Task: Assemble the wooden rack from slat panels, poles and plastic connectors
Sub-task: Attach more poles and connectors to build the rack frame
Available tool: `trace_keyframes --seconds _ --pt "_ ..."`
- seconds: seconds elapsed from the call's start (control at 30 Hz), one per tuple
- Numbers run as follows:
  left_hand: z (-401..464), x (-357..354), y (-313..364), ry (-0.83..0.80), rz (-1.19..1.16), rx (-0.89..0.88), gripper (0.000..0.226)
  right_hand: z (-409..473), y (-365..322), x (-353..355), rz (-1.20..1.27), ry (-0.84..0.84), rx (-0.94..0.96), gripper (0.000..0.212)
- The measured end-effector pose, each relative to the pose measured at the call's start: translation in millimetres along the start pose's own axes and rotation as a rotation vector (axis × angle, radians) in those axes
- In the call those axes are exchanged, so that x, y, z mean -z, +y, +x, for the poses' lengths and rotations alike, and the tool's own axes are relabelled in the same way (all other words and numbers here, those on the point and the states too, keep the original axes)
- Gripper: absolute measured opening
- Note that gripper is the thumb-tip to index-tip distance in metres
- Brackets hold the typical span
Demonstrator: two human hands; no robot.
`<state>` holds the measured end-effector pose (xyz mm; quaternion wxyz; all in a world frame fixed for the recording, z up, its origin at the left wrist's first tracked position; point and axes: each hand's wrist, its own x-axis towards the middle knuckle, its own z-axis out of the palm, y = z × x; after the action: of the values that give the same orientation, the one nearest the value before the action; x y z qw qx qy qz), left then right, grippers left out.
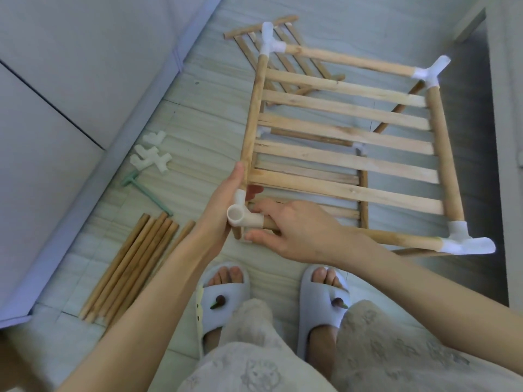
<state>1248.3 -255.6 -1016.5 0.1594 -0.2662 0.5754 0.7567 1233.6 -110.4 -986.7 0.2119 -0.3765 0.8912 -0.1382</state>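
A wooden slat panel (342,131) is held above the floor, framed by poles with white plastic connectors at its corners. My left hand (223,205) grips the near-left corner connector (240,215) and the end of the left side pole. My right hand (294,230) holds the front pole (402,239) right beside that connector, fingers curled round it. The other corner connectors sit at the far left (268,41), far right (430,72) and near right (467,241). A lower slat shelf (311,171) shows through the gaps.
Several loose poles (133,264) lie on the floor at the left, with spare white connectors (152,154) and a green tool (144,190) beyond them. Another slat panel (283,52) lies at the back. A grey sofa edges the left side. My slippered feet stand below.
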Motion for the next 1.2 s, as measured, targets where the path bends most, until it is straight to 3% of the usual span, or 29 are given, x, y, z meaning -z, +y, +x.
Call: trace_keyframes --seconds 0.1,0.23,0.43,0.6,0.8,1.03,1.2 --pt "-3.8 8.4 1.9 -0.092 0.041 -0.013 0.082 3.3 -2.1 -1.5 0.005 0.026 0.030 0.047" --pt "-14.8 17.7 -7.0 -0.191 0.013 -0.031 0.047 1.4 -2.7 -3.6 -0.006 0.076 0.061 0.041" --pt "-24.0 22.3 -18.6 -0.098 -0.009 -0.088 0.060 -2.9 -3.1 -15.4 -0.025 0.112 0.064 0.042" --pt "-30.6 25.4 -32.1 -0.092 0.067 -0.088 0.048 -12.2 -6.0 -30.9 0.013 0.162 0.134 0.066" --pt "-23.4 9.0 -30.0 -0.099 -0.074 -0.120 0.048 -9.8 5.4 -14.5 -0.092 0.280 0.199 0.039" --pt "-8.0 -10.1 -23.8 -0.071 -0.026 -0.119 0.030 -10.0 26.4 8.1 -0.033 0.146 0.063 0.036" --pt "-11.0 -26.5 -19.6 -0.121 -0.006 -0.054 0.050 -18.6 33.5 29.3 -0.085 0.015 0.009 0.031"
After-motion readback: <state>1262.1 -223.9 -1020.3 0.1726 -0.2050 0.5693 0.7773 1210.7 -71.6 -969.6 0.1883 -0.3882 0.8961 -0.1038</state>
